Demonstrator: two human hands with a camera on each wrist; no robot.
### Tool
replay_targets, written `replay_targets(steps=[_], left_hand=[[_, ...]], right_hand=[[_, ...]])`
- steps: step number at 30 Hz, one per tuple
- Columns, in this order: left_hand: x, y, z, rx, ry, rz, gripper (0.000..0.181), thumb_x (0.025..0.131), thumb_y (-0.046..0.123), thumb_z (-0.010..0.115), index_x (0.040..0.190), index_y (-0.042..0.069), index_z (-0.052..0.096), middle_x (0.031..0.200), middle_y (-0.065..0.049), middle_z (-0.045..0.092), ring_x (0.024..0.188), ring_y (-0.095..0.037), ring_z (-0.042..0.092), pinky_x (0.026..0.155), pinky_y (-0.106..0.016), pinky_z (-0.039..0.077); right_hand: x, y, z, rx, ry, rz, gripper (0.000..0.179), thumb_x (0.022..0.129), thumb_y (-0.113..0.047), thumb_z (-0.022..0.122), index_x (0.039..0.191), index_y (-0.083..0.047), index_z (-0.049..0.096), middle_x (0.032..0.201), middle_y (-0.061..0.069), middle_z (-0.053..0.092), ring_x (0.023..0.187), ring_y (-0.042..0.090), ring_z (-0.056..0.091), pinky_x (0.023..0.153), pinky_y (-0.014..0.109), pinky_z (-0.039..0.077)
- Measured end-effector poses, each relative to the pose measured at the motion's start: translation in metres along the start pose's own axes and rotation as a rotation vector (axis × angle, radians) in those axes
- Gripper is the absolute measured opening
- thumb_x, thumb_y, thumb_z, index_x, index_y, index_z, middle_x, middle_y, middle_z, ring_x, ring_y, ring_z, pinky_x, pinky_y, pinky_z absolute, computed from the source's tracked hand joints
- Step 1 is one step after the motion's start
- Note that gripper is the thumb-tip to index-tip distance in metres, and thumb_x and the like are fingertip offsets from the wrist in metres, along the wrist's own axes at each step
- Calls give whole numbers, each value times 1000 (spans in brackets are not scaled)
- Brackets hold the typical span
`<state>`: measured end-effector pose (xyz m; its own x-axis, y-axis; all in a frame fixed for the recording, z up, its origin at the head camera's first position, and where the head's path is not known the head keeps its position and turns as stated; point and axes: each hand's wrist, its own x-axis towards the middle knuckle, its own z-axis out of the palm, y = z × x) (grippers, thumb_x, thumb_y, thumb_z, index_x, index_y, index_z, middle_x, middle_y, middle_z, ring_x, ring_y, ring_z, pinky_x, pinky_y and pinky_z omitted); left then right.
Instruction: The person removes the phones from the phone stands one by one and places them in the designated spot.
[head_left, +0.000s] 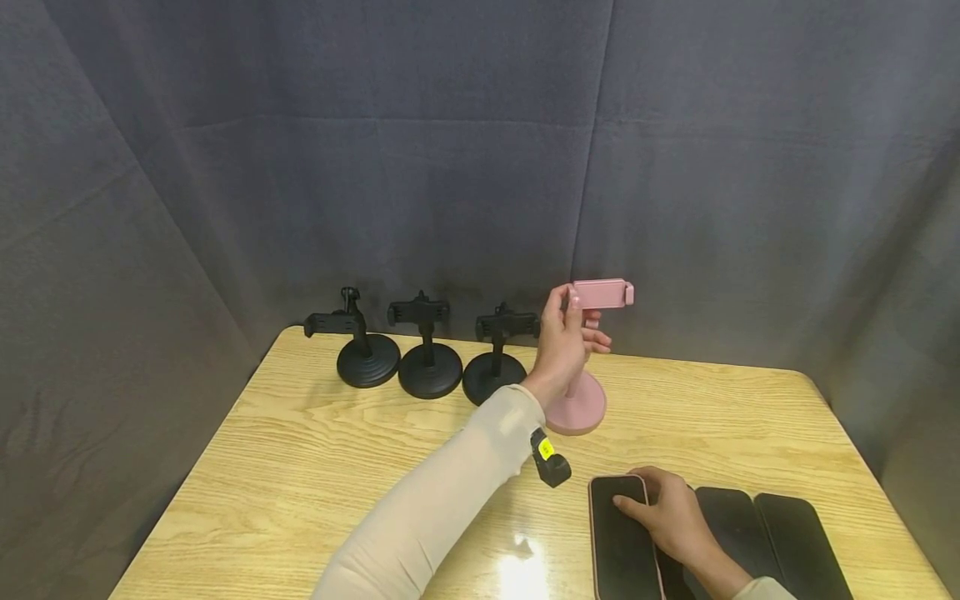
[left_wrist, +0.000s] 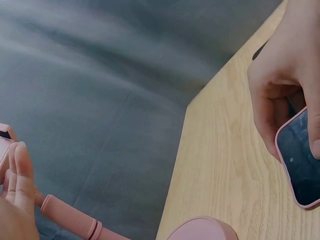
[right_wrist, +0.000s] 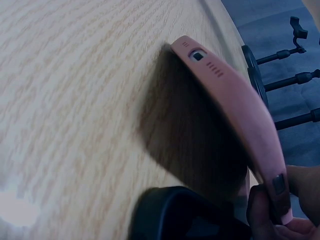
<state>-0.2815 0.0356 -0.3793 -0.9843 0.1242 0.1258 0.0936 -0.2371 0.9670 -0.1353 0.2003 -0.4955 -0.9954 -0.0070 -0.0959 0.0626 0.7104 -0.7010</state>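
My left hand point(head_left: 562, 346) grips the left end of the clamp on a pink phone stand point(head_left: 603, 294), which stands upright on its round base. In the left wrist view, the fingers of that hand point(left_wrist: 20, 195) lie against the clamp above the ribbed stem point(left_wrist: 67, 215). With thumb on the screen and fingers round the edge, my right hand point(head_left: 675, 521) holds a smartphone in a pink case point(head_left: 621, 542), screen up. The right wrist view shows this phone point(right_wrist: 240, 100) edge-on, raised and tilted over the table with a shadow below.
Three black phone stands point(head_left: 365, 358), point(head_left: 429, 371), point(head_left: 491, 375) line the table's back edge, left of the pink one. Black phones point(head_left: 738, 525), point(head_left: 798, 533) lie side by side at front right, partly behind my right hand. A grey curtain point(head_left: 450, 167) hangs behind the wooden table point(head_left: 300, 467).
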Motion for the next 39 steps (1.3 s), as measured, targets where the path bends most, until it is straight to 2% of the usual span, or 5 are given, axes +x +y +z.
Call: replay_targets(steps=[9,16,24,28,39], left_hand=[[1,-1,2,10,26,-29,35,110,29,36,145,23,40,112,-16,64,62,-11,65,60,-26,61],[1,1,3,-16,26,-31,34,110,28,37,143,22,41,115,-23,63,61,-12,65,61,-28,62],[1,-2,1,18,25,-11,33,111,27,37,143,21,41,101,-8,63,60,-8,63,55,-18,56],[2,-4,1,68,36,10,33,111,27,36,142,19,41,99,-5,63,60,-7,62,54,-16,54],[2,-3,1,78,44,15,32,111,28,36,140,18,43,97,-4,64,58,-6,61,52,-15,52]], right_hand=[[1,-2,0,-12,20,7,44,85,-19,82,118,6,67,117,29,70,105,40,70,79,46,61],[2,-3,1,-25,48,23,44,83,-20,83,117,4,68,107,21,73,90,22,67,71,36,57],[2,-4,1,-110,57,24,46,84,-27,83,117,2,69,115,24,71,98,34,69,80,51,59],[2,-4,0,-147,60,34,48,84,-32,82,118,-1,70,111,20,73,87,21,64,72,45,58],[2,1,2,-197,74,40,52,84,-42,81,119,-5,72,125,24,69,73,14,57,58,30,50]])
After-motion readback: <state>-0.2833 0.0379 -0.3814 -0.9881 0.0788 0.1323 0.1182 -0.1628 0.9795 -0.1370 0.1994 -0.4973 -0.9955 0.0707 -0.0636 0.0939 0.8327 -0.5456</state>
